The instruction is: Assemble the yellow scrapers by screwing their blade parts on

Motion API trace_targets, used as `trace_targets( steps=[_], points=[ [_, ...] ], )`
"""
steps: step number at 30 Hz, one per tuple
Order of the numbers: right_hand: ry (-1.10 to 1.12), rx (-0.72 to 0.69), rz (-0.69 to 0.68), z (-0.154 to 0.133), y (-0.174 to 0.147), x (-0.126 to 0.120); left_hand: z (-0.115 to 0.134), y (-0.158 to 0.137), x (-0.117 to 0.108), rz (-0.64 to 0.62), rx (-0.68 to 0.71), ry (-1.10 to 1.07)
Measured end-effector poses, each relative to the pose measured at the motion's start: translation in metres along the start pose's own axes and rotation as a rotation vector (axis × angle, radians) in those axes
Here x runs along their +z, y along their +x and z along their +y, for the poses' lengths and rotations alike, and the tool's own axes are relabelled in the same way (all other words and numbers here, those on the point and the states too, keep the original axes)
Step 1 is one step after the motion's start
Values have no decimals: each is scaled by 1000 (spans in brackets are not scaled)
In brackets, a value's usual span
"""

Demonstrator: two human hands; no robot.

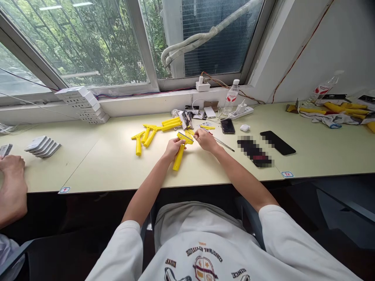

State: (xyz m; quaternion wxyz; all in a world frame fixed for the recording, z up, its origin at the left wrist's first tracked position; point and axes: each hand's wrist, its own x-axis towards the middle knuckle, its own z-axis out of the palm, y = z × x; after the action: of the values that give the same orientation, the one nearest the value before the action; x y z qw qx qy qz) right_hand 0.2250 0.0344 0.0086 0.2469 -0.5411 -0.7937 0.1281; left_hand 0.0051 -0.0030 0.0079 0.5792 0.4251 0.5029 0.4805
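Note:
My left hand is closed around a yellow scraper just below its head, with the handle pointing down toward the table's front edge. A dark strip runs along the scraper's head. My right hand is pinched close to the right end of that head; whatever lies between its fingertips is too small to make out. A thin metal rod like a screwdriver lies beside my right hand, partly hidden by it. Small yellow pieces lie just beyond my fingers. Several other yellow scrapers rest on the table to the left.
Behind are yellow handles, small black-and-white boxes, a bottle and a power strip. Phones and a white earbud case lie right. At left, another person's hand is near stacked grey pieces.

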Motion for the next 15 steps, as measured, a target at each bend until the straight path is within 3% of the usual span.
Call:
trace_targets(
  steps=[3,8,15],
  points=[
    [-17,-150,10,-16,-6,1,-2,1,-1,1,28,-12],
    [-39,-173,-18,-27,-8,9,-2,-1,-1,-5,43,2],
    [349,-125,5,-12,2,12,1,-4,1,-21,53,14]
  ],
)
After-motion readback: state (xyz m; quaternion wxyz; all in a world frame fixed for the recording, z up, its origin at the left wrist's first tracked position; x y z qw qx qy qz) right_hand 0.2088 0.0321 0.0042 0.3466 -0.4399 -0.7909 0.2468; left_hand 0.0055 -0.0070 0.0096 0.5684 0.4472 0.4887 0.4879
